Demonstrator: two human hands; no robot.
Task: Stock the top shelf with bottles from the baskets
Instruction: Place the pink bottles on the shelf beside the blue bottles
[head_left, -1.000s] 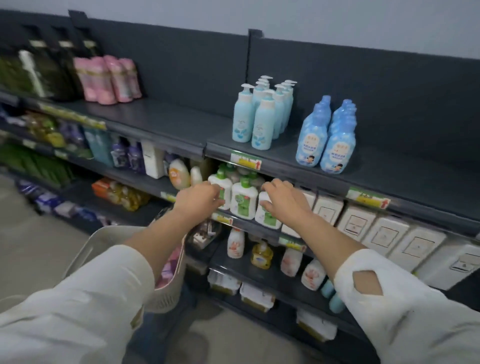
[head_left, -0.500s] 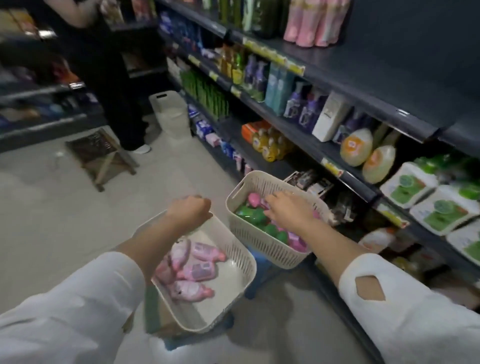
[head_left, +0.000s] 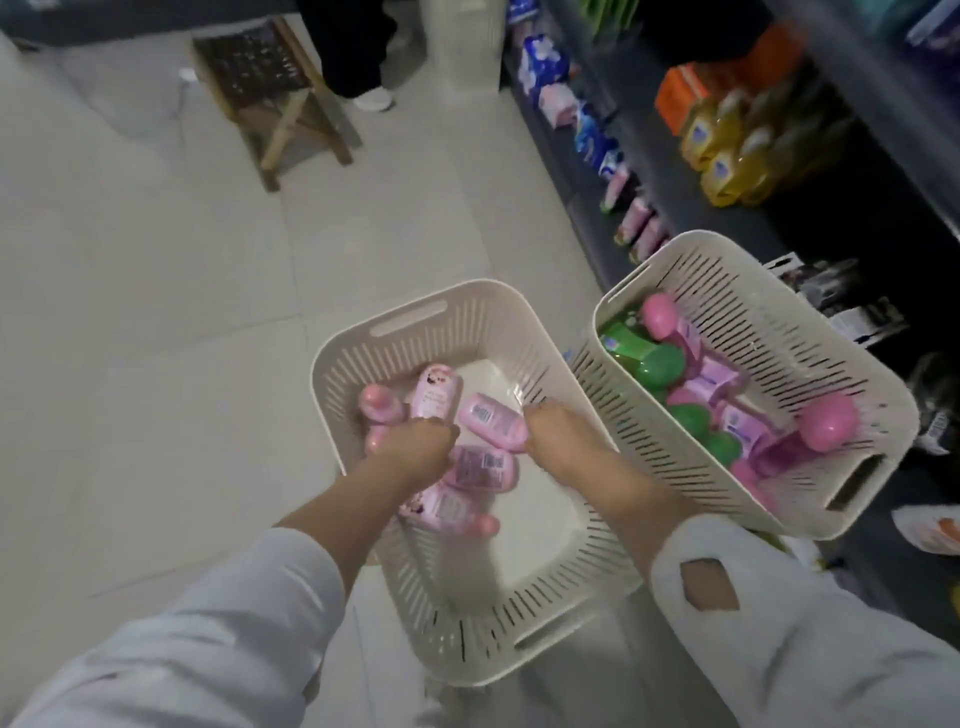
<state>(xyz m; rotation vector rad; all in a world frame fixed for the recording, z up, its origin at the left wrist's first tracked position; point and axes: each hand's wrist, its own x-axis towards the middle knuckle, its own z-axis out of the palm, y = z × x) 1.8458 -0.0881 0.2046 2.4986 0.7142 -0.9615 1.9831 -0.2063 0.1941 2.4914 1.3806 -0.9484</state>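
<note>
Pink plastic bottles (head_left: 480, 467) lie in the near cream slotted basket (head_left: 405, 312), left hand (head_left: 410, 449) and right hand (head_left: 563, 434) both down among them, fingers curled under, grip on any bottle impossible to tell.

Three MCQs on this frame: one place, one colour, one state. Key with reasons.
1. Left hand and right hand reach into: A the left basket; B a cardboard box; C a bucket.
2. The right basket holds bottles coloured: A all blue; B black and white; C pink and green.
3. The pink bottles in the left basket: A stand upright; B lie flat; C hang from hooks.
Key: 1 A, both hands are within its rim. 2 C, pink and green caps show. 3 B, labels face up.
</note>
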